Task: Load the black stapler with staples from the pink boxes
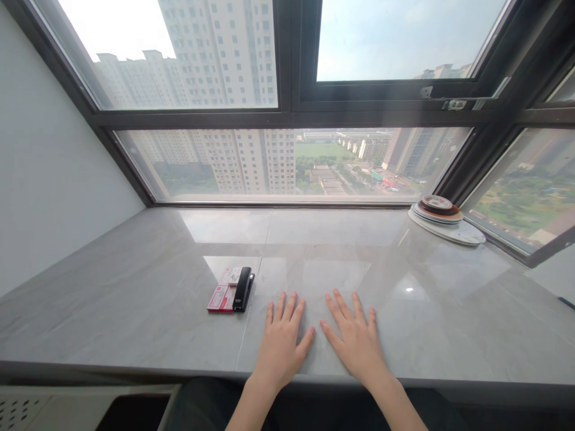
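My left hand (282, 341) lies flat, palm down, on the grey stone windowsill (135, 299), fingers spread and holding nothing. My right hand (354, 338) rests flat beside it, fingers also spread, thumbs nearly touching. A black stapler (243, 288) lies just left of my left hand. Next to the stapler sit small red and white boxes (221, 297), one partly under it.
A stack of round plates or coasters (442, 216) sits at the far right corner of the sill by the window. A large dark-framed window (287, 114) runs along the back. A white wall (49, 179) closes the left side.
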`<state>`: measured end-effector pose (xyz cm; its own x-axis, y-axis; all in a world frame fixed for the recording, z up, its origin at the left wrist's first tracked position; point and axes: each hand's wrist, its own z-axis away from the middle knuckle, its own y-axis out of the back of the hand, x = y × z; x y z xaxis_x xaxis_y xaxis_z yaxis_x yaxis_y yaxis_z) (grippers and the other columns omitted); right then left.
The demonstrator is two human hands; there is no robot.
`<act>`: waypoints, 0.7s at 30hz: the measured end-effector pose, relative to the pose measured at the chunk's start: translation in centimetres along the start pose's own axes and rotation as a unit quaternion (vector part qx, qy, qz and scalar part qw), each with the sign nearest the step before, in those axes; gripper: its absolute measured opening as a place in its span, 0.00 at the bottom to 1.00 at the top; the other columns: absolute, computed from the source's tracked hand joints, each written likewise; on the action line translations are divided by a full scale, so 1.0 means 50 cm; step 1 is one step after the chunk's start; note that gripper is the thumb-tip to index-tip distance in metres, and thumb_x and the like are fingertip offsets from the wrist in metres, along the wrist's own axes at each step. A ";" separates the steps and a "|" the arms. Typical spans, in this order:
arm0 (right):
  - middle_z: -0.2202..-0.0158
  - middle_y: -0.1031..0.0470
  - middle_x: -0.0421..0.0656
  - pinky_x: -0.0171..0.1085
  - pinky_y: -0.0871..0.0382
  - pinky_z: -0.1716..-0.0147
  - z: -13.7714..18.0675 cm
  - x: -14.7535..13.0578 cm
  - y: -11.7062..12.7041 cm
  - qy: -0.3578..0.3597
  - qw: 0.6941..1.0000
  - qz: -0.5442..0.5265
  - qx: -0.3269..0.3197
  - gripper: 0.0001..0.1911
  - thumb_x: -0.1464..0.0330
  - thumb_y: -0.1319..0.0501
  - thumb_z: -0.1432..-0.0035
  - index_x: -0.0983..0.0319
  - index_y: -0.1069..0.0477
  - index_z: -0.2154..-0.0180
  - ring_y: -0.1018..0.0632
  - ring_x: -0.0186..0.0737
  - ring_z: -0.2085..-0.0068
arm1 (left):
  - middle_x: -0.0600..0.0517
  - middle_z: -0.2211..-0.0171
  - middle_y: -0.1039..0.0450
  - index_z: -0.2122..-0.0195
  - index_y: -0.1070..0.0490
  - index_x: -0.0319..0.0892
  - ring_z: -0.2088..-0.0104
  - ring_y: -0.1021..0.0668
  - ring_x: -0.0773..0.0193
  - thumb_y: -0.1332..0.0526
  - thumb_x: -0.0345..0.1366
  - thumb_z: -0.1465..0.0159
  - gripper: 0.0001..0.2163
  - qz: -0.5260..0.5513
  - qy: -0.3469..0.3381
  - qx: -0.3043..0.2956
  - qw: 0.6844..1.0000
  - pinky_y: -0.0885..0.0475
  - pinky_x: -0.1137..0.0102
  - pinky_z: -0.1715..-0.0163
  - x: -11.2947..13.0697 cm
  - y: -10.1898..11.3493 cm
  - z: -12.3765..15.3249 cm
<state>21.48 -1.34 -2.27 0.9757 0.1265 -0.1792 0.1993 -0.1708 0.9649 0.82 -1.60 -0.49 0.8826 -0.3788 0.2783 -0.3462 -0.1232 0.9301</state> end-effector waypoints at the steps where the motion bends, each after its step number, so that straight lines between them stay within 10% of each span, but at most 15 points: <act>1: 0.24 0.53 0.34 0.72 0.64 0.33 0.000 -0.001 0.001 -0.002 1.000 0.004 -0.004 0.33 0.48 0.53 0.29 0.44 0.51 0.27 0.57 0.64 0.25 | 0.51 0.25 0.52 0.27 0.47 0.52 0.25 0.50 0.46 0.49 0.48 0.26 0.27 0.000 0.000 0.000 1.000 0.49 0.42 0.30 0.000 0.000 0.000; 21: 0.24 0.58 0.35 0.72 0.66 0.33 0.009 -0.013 0.001 0.001 0.999 0.046 0.000 0.33 0.50 0.54 0.28 0.47 0.51 0.26 0.60 0.65 0.25 | 0.51 0.25 0.52 0.27 0.48 0.53 0.25 0.50 0.46 0.49 0.48 0.26 0.28 -0.002 0.009 -0.009 1.000 0.50 0.42 0.29 0.002 0.004 0.000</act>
<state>20.90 -1.85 -2.17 0.9896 0.1116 -0.0902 0.1096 -0.1816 0.9772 0.85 -1.67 -0.29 0.8900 -0.3612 0.2783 -0.3362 -0.1075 0.9357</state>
